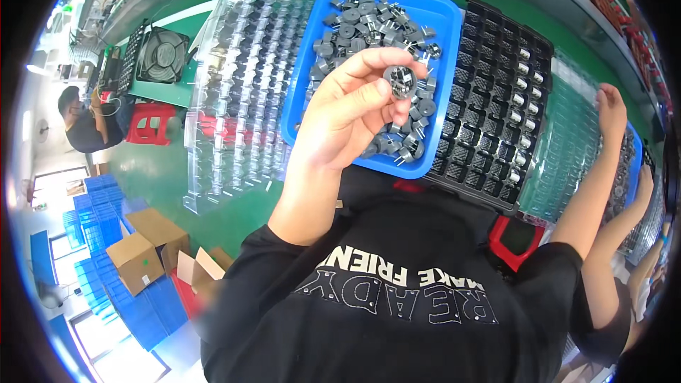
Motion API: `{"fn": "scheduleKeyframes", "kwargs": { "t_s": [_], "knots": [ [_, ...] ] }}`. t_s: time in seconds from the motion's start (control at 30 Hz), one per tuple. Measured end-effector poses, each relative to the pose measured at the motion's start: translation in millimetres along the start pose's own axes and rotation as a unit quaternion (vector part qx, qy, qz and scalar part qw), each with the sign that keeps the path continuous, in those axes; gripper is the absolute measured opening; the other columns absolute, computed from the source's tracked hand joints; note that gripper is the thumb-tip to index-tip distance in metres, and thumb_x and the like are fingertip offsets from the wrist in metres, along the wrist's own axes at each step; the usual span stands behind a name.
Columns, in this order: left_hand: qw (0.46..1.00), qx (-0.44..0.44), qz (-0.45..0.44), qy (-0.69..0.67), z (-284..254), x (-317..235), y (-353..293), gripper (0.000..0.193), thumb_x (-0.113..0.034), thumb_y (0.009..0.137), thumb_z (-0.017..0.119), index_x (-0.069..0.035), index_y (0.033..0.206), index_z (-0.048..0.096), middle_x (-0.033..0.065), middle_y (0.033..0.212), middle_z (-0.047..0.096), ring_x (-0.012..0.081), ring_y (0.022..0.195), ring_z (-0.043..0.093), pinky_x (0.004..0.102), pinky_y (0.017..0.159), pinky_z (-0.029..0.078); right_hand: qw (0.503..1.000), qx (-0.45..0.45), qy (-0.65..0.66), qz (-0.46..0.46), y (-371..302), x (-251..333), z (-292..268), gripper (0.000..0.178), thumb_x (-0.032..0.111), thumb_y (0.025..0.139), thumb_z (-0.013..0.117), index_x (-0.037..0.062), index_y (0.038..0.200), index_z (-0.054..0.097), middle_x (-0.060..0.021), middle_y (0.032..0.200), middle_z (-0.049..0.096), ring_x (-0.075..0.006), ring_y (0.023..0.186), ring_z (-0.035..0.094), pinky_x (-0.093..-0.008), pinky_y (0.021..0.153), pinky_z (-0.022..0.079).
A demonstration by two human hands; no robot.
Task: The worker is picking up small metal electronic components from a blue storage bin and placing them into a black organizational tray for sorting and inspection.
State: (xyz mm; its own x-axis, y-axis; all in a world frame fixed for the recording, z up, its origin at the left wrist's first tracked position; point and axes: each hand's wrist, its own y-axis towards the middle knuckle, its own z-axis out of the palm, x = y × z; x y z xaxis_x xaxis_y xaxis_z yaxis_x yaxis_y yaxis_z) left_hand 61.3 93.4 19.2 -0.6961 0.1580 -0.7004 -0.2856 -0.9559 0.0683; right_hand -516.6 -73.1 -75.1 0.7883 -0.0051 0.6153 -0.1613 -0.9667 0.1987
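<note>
My left hand (pixel 351 103) is raised over a blue bin (pixel 301 99). Its thumb and fingers pinch a small round grey pinned component (pixel 403 82), its metal pins facing up. Many similar components (pixel 355 25) lie in a loose heap in that bin. My right hand (pixel 611 103) is stretched far to the right, by the outer edge of a clear plastic tray (pixel 567 131). Its fingers are bent together, and whatever they may hold is too small to make out. Between that tray and the bin lies a black cavity tray (pixel 489 92), with silver pieces in its right-hand columns.
Clear moulded trays (pixel 245 92) sit left of the bin. A co-worker's arm (pixel 624 220) reaches in beside my right arm, near another filled blue bin (pixel 633 163). Red stools (pixel 150 124), a fan (pixel 163 55) and cardboard boxes (pixel 138 262) are to the left.
</note>
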Motion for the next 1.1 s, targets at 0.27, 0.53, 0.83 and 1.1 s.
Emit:
{"fn": "scheduleKeyframes", "kwargs": {
  "t_s": [0.27,0.53,0.83,1.1],
  "knots": [
    [0.995,-0.013,0.013,0.096,23,24,-1,0.043,-0.016,0.096,0.070,0.003,0.132,0.057,0.0177,0.122,0.066,0.0179,0.089,0.067,0.0317,0.082,0.058,0.871,-0.023,0.487,-0.054,-185,289,57,0.024,-0.001,0.094,0.064,-0.0074,0.117,0.063,-0.0172,0.107,0.072,-0.0189,0.089,0.070,-0.0301,0.082,0.057],
    [0.994,0.023,0.058,0.092,37,35,-2,0.035,-0.003,0.095,0.068,0.006,0.128,0.060,0.0153,0.120,0.067,0.0177,0.101,0.068,0.0317,0.088,0.059,0.895,-0.048,0.327,-0.299,-214,346,77,0.031,-0.004,0.077,0.082,-0.0054,0.106,0.072,-0.0159,0.104,0.072,-0.0231,0.094,0.069,-0.0318,0.081,0.056],
    [0.990,0.031,0.070,0.115,36,34,-11,0.034,0.003,0.093,0.068,0.007,0.126,0.061,0.0139,0.117,0.068,0.0183,0.103,0.068,0.0320,0.089,0.059,0.897,-0.078,0.273,-0.340,-217,353,72,0.029,0.001,0.072,0.085,0.0001,0.100,0.076,-0.0129,0.094,0.073,-0.0216,0.084,0.071,-0.0302,0.072,0.058],
    [0.990,0.040,0.000,0.135,32,36,-18,0.033,0.008,0.091,0.066,0.008,0.124,0.061,0.0158,0.116,0.068,0.0187,0.101,0.069,0.0311,0.090,0.058,0.922,-0.072,0.224,-0.307,-231,343,71,0.028,0.000,0.072,0.084,0.0011,0.098,0.075,-0.0115,0.090,0.071,-0.0241,0.080,0.070,-0.0316,0.068,0.058]
  ]
}}
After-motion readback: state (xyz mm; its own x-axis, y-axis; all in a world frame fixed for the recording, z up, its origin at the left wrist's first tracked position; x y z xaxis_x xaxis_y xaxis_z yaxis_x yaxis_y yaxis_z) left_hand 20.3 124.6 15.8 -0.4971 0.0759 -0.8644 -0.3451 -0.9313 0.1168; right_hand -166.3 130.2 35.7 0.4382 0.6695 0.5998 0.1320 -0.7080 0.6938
